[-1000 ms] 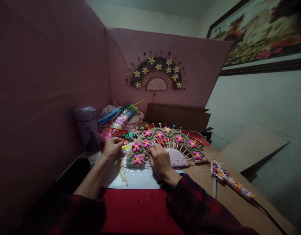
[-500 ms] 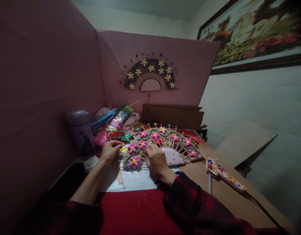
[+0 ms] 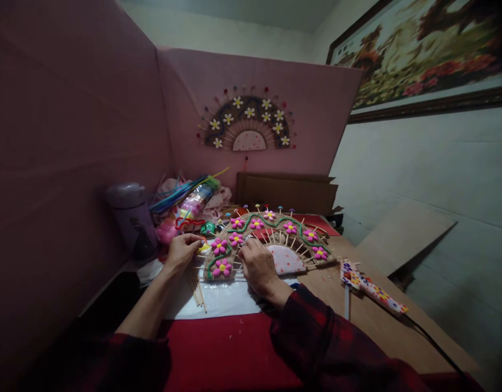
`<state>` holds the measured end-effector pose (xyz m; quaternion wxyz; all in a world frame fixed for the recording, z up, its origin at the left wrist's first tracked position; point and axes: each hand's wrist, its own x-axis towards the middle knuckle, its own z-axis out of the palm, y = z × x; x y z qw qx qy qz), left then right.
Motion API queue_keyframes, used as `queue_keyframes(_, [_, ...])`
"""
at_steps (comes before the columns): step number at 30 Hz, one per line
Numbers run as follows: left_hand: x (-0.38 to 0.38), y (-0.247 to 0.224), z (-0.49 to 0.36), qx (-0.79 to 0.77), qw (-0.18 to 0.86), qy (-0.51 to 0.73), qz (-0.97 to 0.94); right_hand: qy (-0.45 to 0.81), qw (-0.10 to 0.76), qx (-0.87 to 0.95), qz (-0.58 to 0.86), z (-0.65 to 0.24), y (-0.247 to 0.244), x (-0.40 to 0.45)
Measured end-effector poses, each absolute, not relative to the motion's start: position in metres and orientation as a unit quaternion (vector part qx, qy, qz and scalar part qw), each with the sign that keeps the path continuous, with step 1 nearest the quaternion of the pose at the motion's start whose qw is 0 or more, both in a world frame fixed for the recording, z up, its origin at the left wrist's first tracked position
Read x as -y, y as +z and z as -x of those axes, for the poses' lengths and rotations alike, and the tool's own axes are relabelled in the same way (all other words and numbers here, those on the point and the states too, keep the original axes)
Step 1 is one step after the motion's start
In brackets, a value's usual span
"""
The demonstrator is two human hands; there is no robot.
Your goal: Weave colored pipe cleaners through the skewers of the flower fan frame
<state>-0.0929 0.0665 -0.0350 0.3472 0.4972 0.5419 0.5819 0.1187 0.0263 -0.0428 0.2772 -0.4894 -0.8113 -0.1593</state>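
Observation:
A half-round craft fan (image 3: 289,227), wound in brown twine with pink clay flowers, a green wavy trim and wooden sticks, lies before me. My left hand (image 3: 182,253) is by its left edge, thumb and forefinger pinched at a stick end; a small pale bit shows at the fingertips, too small to name. My right hand (image 3: 258,267) is closed at the fan's inner edge, left of the spotted pale half-circle (image 3: 287,259), fingers curled on the fan. Some sticks beyond the outer edge carry small coloured caps. Loose wooden sticks (image 3: 197,291) lie below my left hand.
A patterned glue gun (image 3: 371,286) with a black cord lies at the right. Behind my left hand stand a lilac flask (image 3: 132,220) and a heap of pipe cleaners (image 3: 179,193) and clay packs. A similar fan (image 3: 249,122) hangs on the pink board; cardboard (image 3: 287,193) leans below.
The whole view has shifted slightly. Both hands keep nearly the same places and grips at the fan.

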Motion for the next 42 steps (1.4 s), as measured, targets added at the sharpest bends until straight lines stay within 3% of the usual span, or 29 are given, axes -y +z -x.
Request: queue_keyframes(42, [-0.0677,-0.0375,0.0917,-0.546,0.304,0.591,-0.510,-0.148,0.297,0.808,0.486,-0.1159,-0.0464,-0.0293])
